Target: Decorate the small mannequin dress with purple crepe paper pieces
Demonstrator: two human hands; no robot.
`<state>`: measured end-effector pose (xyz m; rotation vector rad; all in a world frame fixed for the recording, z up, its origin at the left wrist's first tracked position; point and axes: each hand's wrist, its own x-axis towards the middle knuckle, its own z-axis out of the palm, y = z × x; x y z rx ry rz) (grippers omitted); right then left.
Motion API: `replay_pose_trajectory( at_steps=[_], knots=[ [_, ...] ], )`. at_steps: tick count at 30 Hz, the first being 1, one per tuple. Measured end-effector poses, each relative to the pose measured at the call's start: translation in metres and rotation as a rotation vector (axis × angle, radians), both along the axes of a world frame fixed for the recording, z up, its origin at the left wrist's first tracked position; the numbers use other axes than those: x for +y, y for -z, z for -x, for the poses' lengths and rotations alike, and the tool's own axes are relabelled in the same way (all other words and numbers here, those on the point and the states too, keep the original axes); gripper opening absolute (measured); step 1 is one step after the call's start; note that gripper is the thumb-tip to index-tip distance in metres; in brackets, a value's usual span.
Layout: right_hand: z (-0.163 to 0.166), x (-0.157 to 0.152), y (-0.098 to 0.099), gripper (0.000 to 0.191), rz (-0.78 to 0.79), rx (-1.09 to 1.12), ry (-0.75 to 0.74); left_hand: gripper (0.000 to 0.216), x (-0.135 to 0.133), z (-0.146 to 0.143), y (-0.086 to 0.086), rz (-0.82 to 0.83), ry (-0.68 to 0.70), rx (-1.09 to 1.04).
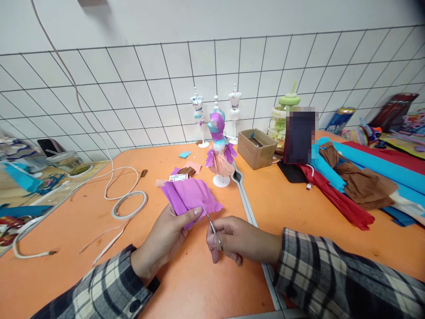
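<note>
Folded purple crepe paper [191,195] is pinched in my left hand [172,235], thumb on top near its lower edge. My right hand [229,239] is closed around a small pair of metal scissors [215,234]. The tips of the scissors meet the paper's lower edge, just right of my left thumb. Whether the blades are apart is too small to tell. Behind the paper stands a miniature dress form [217,146] dressed in purple, blue and peach paper. Brown paper strips [187,171] and a peach scrap [193,166] lie beyond the purple paper.
Two more dress forms [198,115] stand by the tiled wall, near a cardboard box [257,148] and a green-lidded bottle [287,106]. A tape roll [129,204] and white cable [109,177] lie left. Brown paper [368,181] and red paper [338,197] lie right.
</note>
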<state>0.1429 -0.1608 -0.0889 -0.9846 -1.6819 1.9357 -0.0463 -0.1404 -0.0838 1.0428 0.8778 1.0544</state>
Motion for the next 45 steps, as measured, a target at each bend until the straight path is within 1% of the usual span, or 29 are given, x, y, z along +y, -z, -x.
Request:
replay_pose_trajectory(
  at_steps=[4,7,9,14,21,24,33,35,39,42,45],
  knots=[
    [-0.001,0.002,0.007,0.036,-0.035,0.010,0.003,0.040,0.000,-0.002,-0.001,0.014,-0.035,-0.015],
    [-0.003,0.003,0.010,0.034,-0.053,0.017,0.016,0.039,0.000,-0.003,-0.003,0.026,-0.047,-0.043],
    [-0.003,0.003,0.009,0.034,-0.061,0.015,0.016,0.038,0.000,-0.004,-0.004,0.029,-0.055,-0.053],
    [-0.004,0.002,0.003,0.036,-0.059,0.016,-0.007,0.045,-0.001,-0.002,-0.003,0.043,-0.098,-0.055],
    [-0.003,0.001,0.000,0.034,-0.048,0.038,0.013,0.050,0.000,-0.002,-0.003,0.042,-0.085,-0.066],
    [-0.002,0.001,0.002,0.032,-0.042,0.031,0.009,0.046,0.000,-0.002,-0.002,0.040,-0.085,-0.057],
    [-0.001,0.000,0.001,0.039,-0.023,0.037,-0.006,0.036,-0.001,-0.003,-0.004,0.033,-0.073,-0.059],
    [-0.002,0.000,-0.001,0.044,0.002,0.041,-0.005,0.037,-0.002,-0.004,-0.005,0.040,-0.075,-0.058],
    [-0.003,-0.002,-0.004,0.055,0.050,0.046,-0.023,0.045,-0.004,-0.005,-0.007,0.053,-0.064,-0.026],
    [-0.003,-0.002,-0.005,0.054,0.034,0.049,-0.029,0.046,-0.005,-0.006,-0.007,0.039,-0.050,-0.013],
    [-0.002,-0.001,-0.004,0.051,0.014,0.028,-0.016,0.045,-0.005,-0.005,-0.006,0.022,-0.067,-0.014]
  ],
)
